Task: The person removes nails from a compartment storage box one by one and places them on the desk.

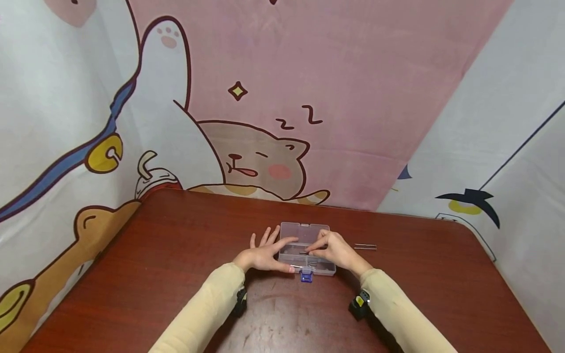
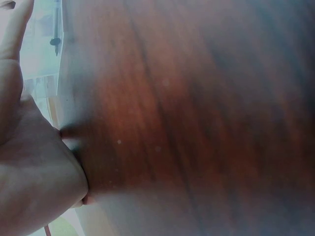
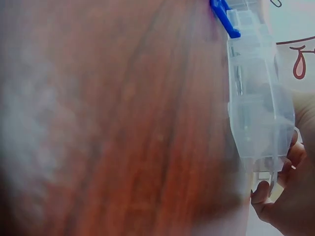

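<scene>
A clear plastic compartment box [image 1: 321, 271] with a blue latch [image 1: 306, 277] lies on the table, its lid [image 1: 304, 231] raised at the back. Against its left side rests my left hand [image 1: 262, 256], fingers spread and fairly straight, with the thumb along the front edge and the index finger reaching over the box. My right hand [image 1: 336, 252] reaches in from the right; its thumb and fingertips pinch a thin metal piece [image 1: 303, 252], mostly hidden. In the left wrist view, a thin dark pin-like piece [image 2: 55, 42] shows at the box. Fingers hide part of the compartments.
Two thin metal rods [image 1: 365, 246] lie on the reddish-brown table [image 1: 176, 294], to the right of the box. A cartoon-printed cloth [image 1: 353, 98] hangs behind the table's far edge.
</scene>
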The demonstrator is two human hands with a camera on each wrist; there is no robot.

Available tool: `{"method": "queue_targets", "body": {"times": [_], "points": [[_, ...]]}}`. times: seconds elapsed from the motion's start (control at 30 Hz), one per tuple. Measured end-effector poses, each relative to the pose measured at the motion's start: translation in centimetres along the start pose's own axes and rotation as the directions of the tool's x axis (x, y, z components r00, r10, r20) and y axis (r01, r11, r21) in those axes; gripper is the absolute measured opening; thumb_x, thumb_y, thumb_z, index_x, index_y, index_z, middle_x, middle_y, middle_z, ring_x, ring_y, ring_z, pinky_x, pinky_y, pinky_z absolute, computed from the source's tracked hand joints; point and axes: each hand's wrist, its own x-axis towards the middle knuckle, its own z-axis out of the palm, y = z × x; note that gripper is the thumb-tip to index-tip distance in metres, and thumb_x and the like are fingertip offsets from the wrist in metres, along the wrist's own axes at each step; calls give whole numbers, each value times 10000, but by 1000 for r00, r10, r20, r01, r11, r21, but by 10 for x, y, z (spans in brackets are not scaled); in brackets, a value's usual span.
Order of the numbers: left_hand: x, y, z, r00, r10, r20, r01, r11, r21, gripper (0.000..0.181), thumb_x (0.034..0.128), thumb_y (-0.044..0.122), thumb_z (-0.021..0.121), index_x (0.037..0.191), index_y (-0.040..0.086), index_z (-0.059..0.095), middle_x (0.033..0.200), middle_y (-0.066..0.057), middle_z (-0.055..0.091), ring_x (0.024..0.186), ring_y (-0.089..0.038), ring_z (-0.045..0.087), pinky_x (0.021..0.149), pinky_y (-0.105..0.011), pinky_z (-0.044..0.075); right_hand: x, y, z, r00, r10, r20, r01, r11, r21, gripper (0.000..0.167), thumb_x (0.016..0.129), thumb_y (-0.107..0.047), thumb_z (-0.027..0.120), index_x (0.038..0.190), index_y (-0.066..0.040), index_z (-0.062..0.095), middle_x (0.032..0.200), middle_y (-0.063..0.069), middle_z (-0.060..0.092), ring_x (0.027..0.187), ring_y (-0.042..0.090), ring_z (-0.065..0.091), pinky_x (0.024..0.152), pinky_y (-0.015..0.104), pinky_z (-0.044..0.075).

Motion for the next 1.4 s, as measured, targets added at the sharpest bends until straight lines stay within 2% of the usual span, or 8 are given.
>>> {"method": "queue_targets", "body": {"times": [0.23,0.43,0.67,0.83,0.97,1.17,1.4], "points": [[0,-1,0,1000,2,-4,-2,1000,3,840,811,600,673,1513,383,265,1603,-152,-49,1440,-377,-84,1022,-678,-87,2,1,-1,1000,11,22,-12,1000,25,74,779,-70,801,843,-107,803,707,-88,494,635,57,416,540,231,371],[0,0,0,1000,-2,2,2,1000,6,840,810,609,668,1513,392,262,1604,-140,-56,1441,-369,-90,1025,-673,-93,3,0,-1,998,48,29,-48,999,-9,78,771,-108,816,834,-154,807,699,-112,494,629,59,425,537,228,363],[-1,0,1,1000,3,4,-3,1000,0,849,810,603,672,1517,376,261,1603,-149,-49,1440,-376,-83,1023,-677,-89,3,4,1,1000,6,21,-6,1000,-31,77,763,-118,826,804,-178,800,703,-143,500,666,46,452,586,229,381],[-1,0,0,1000,5,-5,-5,1000,-5,848,808,602,675,1515,376,265,1602,-154,-50,1439,-382,-83,1020,-679,-91,4,2,-2,999,-10,41,13,996,-91,102,761,-135,828,848,-184,808,755,-121,487,681,47,433,576,240,357],[0,0,-1,1000,4,-7,-4,1000,2,843,809,604,673,1514,383,266,1602,-149,-52,1439,-379,-84,1020,-679,-90,6,-3,-4,998,22,54,-15,992,-127,110,766,-156,824,870,-190,811,780,-110,490,680,43,433,572,252,348],[1,0,-2,1000,5,-8,-5,1000,8,843,813,601,672,1516,372,268,1601,-158,-43,1440,-382,-76,1024,-677,-82,9,-6,-7,995,67,68,-59,993,-107,78,758,-138,831,795,-198,798,733,-122,504,682,54,450,588,265,364],[0,-3,1,1000,6,4,-6,1000,-17,861,797,643,657,1513,384,256,1599,-166,-62,1435,-392,-93,1022,-659,-119,6,-3,-4,996,54,67,-49,996,-78,87,760,-132,826,783,-205,785,727,-125,516,702,54,468,608,267,376]]}}
